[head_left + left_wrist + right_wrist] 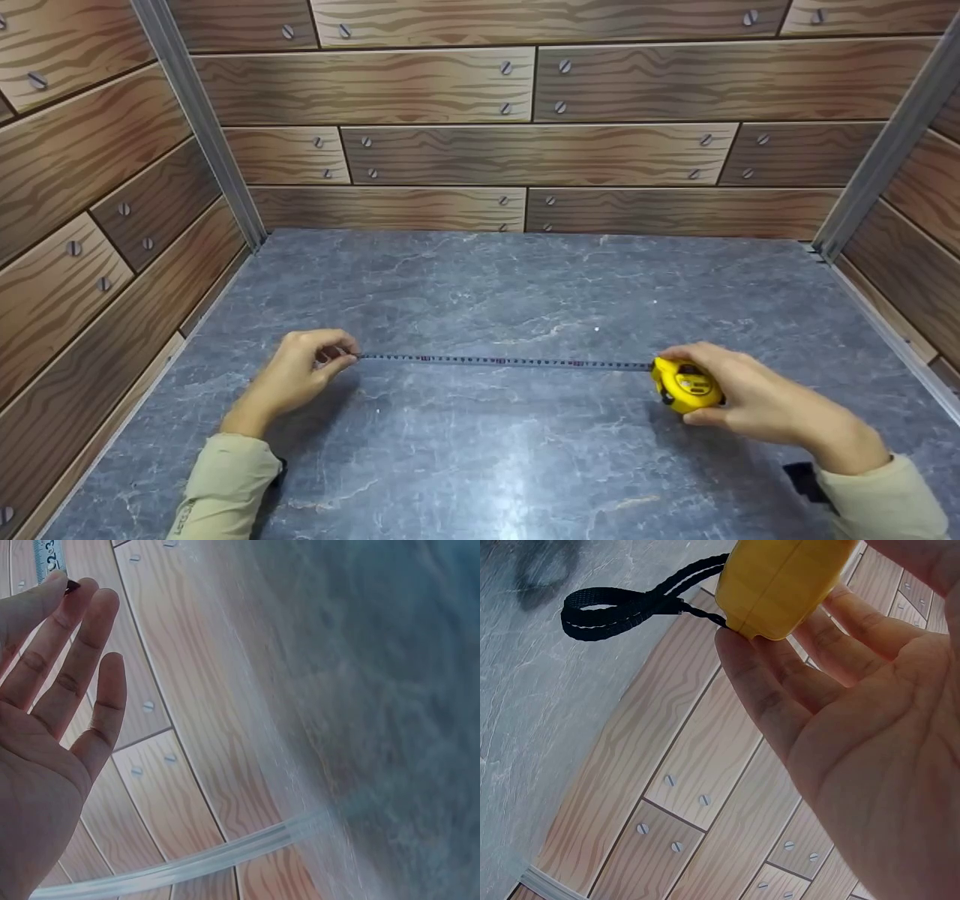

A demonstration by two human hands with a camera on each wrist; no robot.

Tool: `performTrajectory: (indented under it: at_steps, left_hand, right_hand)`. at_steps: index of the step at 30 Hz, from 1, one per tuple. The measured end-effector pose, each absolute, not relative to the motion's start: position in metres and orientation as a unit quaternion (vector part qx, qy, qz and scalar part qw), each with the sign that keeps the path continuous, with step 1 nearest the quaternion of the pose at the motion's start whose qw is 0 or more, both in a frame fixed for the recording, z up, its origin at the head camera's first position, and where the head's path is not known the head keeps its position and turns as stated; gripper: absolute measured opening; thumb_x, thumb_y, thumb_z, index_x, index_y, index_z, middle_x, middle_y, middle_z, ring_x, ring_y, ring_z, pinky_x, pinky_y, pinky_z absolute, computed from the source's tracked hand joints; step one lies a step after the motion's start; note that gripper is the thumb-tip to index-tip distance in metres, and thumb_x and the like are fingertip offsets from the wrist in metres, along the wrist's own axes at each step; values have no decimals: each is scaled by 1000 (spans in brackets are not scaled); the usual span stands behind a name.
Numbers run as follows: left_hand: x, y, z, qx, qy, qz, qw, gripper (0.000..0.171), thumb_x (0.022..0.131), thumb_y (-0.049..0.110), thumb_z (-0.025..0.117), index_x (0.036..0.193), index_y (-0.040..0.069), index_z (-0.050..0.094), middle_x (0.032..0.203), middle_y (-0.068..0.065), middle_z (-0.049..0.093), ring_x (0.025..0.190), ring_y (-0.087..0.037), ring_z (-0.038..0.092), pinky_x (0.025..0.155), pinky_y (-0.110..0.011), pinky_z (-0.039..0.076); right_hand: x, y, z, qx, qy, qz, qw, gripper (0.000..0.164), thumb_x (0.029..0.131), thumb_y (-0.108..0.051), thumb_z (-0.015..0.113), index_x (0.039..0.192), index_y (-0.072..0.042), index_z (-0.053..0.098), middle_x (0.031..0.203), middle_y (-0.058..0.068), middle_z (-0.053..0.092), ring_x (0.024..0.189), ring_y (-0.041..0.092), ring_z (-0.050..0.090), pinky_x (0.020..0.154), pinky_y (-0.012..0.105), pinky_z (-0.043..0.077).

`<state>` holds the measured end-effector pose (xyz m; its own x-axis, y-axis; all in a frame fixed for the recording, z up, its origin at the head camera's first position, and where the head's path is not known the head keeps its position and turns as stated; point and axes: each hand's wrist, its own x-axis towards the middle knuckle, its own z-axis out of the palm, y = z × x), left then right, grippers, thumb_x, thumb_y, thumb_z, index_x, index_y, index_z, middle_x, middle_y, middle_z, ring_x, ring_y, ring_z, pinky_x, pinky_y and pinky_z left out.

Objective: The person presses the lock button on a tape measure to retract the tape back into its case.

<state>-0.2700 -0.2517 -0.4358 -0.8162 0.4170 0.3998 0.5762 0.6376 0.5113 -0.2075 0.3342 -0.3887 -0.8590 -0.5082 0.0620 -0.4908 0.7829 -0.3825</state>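
Note:
A yellow tape measure (684, 388) is gripped by my right hand (765, 401), its thumb on the near side and fingers over the far side. From its mouth the marked blade (501, 361) runs straight and taut to the left. My left hand (300, 371) pinches the blade's free end between thumb and index finger. In the left wrist view a small dark end tip (72, 586) shows beside the thumb, with the other fingers extended loosely. The right wrist view shows the case's yellow underside (784, 589) and a looped black strap (604, 613) hanging from it.
Below the hands lies a grey-blue marbled tabletop (480, 300). Wood-patterned panels (435, 86) rise at the back and both sides. Metal corner posts (202, 120) stand at the back left and back right.

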Motion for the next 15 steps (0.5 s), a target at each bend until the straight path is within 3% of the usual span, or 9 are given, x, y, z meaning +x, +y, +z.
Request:
performTrajectory:
  at_steps: [15]
  left_hand:
    - [-271, -246, -438, -279, -897, -323, 118, 9, 95, 2, 78, 96, 11, 77, 95, 0, 81, 84, -19, 76, 78, -34, 64]
  right_hand:
    - [-207, 333, -388, -271, 942, -199, 22, 72, 89, -17, 88, 150, -5, 54, 144, 15, 65, 129, 36, 65, 107, 59, 55]
